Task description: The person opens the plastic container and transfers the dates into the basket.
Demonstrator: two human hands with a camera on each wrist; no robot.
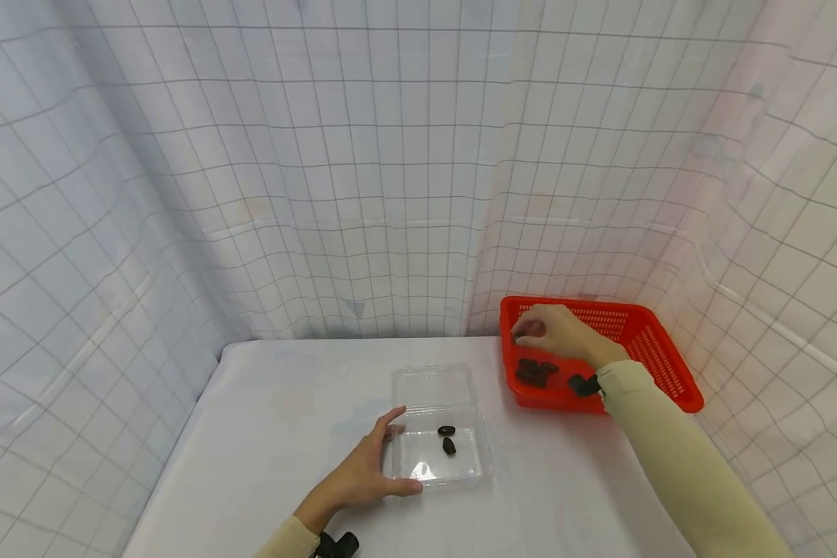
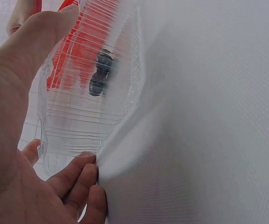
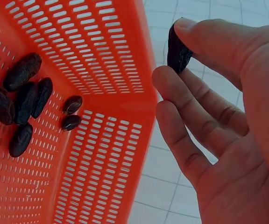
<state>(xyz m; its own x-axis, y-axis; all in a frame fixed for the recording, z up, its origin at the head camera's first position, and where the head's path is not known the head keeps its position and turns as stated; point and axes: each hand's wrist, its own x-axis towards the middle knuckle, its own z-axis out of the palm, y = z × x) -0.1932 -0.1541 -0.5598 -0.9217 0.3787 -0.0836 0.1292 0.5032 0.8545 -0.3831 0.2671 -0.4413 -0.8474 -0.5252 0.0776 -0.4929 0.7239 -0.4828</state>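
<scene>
Between thumb and fingers my right hand [image 1: 554, 332] pinches a dark, wrinkled date [image 3: 178, 49], over the red basket [image 1: 669, 372]. Several more dates [image 3: 26, 100] lie in the basket, most of them bunched together and two apart near a corner. My left hand [image 1: 366, 469] grips the left side of a clear plastic box [image 1: 418, 457], thumb at the near edge and fingers at the far left. Two dates [image 1: 448, 439] lie inside this box, and its lid [image 1: 432, 386] is folded back flat behind it. Through the box wall, the left wrist view shows dark dates [image 2: 100, 72].
A white cloth covers the table [image 1: 272, 434]. The red basket stands at the back right, with slotted walls and a raised rim. White grid-patterned curtains [image 1: 363, 170] enclose the back and both sides.
</scene>
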